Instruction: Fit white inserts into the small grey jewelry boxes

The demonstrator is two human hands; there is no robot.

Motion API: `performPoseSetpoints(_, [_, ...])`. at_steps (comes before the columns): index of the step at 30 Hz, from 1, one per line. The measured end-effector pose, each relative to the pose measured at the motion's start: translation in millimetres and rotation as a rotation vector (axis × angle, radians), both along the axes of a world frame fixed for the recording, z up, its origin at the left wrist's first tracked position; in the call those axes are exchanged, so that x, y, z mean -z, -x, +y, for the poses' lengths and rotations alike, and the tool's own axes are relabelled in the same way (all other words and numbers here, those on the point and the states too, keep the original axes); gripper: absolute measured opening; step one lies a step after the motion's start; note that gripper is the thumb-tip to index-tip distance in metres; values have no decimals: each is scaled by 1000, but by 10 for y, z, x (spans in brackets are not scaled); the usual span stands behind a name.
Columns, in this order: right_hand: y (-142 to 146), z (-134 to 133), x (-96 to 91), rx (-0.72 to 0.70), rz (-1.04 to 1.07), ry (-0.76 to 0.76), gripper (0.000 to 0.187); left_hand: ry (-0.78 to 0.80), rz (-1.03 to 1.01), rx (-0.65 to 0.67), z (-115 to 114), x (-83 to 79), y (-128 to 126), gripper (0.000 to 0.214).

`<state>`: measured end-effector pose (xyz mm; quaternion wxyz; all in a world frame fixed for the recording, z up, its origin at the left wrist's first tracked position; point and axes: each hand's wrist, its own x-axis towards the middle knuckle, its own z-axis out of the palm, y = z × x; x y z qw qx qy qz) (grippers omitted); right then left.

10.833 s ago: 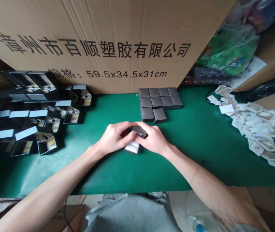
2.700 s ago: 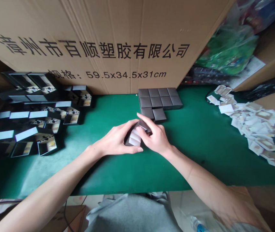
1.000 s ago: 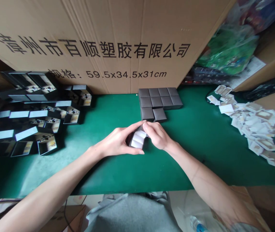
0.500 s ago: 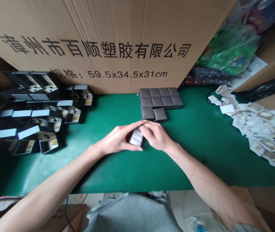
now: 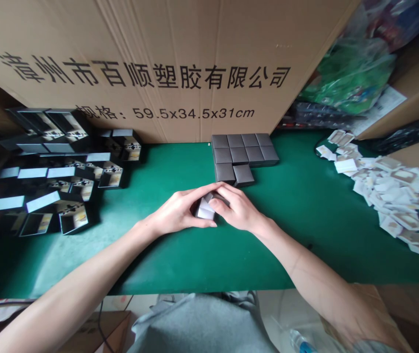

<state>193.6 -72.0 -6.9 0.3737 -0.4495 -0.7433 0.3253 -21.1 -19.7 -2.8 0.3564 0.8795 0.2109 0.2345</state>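
Between my two hands is a small dark hinged box (image 5: 221,196) with a white padded insert (image 5: 205,210) inside it. My left hand (image 5: 180,212) wraps the box from the left, its thumb along the near side and its fingers along the far side. My right hand (image 5: 238,208) grips the box's lid, with the thumb pressed on it. The lid stands partly raised, and my fingers hide much of it. Just beyond my fingertips, closed dark boxes (image 5: 238,155) sit side by side in a block.
Open dark boxes (image 5: 74,218) stand in rows at the left of the green table (image 5: 150,267). A heap of white inserts (image 5: 393,189) lies at the right. A large printed carton (image 5: 150,44) forms a wall behind. Plastic bags (image 5: 353,73) are at the back right.
My right thumb and fingers have shifted slightly over the box, and more of the dark lid shows beneath them. The white insert sits a little further left. My left hand has hardly moved.
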Motion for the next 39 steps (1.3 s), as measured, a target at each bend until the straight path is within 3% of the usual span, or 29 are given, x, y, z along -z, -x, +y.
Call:
performPoseSetpoints(19, [66, -25, -29, 21, -111, -96, 55, -22, 36, -47, -11, -36, -3, 89])
performPoseSetpoints(39, [86, -39, -7, 57, -160, -178, 51, -17, 58, -92, -36, -79, -28, 80])
